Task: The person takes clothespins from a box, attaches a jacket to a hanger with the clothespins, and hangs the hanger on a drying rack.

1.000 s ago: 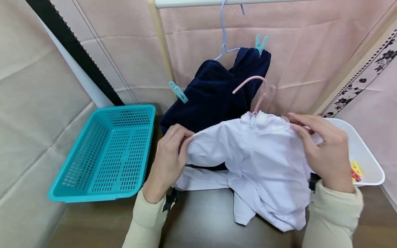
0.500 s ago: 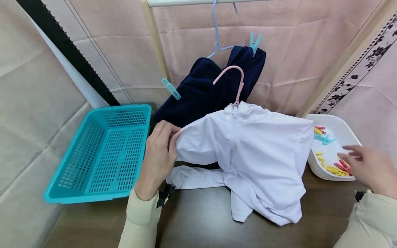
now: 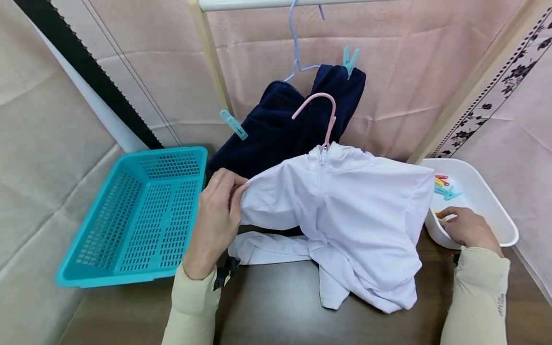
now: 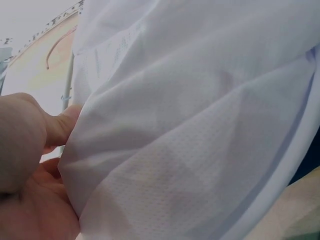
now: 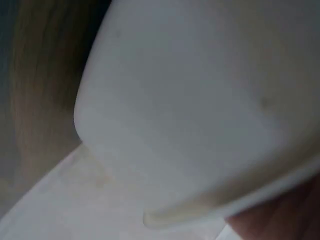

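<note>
My left hand [image 3: 217, 218] pinches the shoulder edge of a white zip-up jacket [image 3: 358, 201] between thumb and fingers. In the left wrist view, the thumb and fingers meet the edge of the white cloth [image 4: 165, 135]. A pink hanger [image 3: 331, 117] sticks up through the jacket's collar beside the zipper pull. My right hand [image 3: 467, 227] reaches into a white basin [image 3: 496, 206], fingers bent down at yellow clothespins [image 3: 439, 216] by its near left wall; I cannot tell whether it grips one. In the right wrist view the basin's outer wall [image 5: 175, 110] hides most of that hand.
Navy trousers [image 3: 280, 129] hang behind on a blue hanger [image 3: 295, 48], with turquoise clothespins [image 3: 234, 125] on them. A turquoise basket [image 3: 125, 220] stands at left. Red and turquoise clothespins [image 3: 446, 191] lie at the basin's back. A white rail [image 3: 258, 5] runs overhead.
My right hand has let go of the jacket's right shoulder, moved right over the basin, then down into it. The left hand has kept its pinch on the other shoulder.
</note>
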Demonstrator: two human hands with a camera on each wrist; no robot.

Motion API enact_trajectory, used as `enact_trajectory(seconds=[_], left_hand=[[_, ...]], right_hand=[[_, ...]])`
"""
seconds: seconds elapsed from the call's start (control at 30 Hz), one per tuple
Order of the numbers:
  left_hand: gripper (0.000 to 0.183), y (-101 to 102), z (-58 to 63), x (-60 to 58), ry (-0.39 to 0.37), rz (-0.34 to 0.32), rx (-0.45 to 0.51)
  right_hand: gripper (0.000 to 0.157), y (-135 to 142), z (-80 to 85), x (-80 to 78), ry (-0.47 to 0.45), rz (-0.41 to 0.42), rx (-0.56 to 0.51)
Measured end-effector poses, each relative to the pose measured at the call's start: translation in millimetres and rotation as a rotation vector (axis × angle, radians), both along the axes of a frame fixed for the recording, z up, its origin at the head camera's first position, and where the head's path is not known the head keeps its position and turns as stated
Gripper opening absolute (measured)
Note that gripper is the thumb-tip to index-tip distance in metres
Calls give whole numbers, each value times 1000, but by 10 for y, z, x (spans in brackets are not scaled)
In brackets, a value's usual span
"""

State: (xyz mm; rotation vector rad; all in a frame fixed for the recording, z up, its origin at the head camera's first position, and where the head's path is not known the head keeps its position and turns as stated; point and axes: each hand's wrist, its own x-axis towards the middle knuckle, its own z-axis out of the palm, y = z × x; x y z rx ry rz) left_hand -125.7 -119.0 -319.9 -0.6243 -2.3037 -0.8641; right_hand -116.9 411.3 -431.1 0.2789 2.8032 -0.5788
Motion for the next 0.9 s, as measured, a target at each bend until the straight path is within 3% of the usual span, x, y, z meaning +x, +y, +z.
enact_trajectory(seconds=[0.23, 0.47, 0.6, 0.8, 0.9], left_hand=[[9, 3, 3, -8, -2, -23, 8], [10, -14, 8, -9, 0, -36, 9], [10, -30, 12, 0, -2, -39, 7], [9, -35, 19, 5, -5, -54, 15], [9, -34, 24, 5, -3, -64, 16]], right_hand=[[31, -34, -14, 33, 95, -138, -38], [35, -87, 61, 40, 149, -190, -43], [38, -116, 98, 29, 257, -220, -71], [39, -303, 342, 48, 480, -434, -356], [41, -467, 525, 58, 672, -536, -501]])
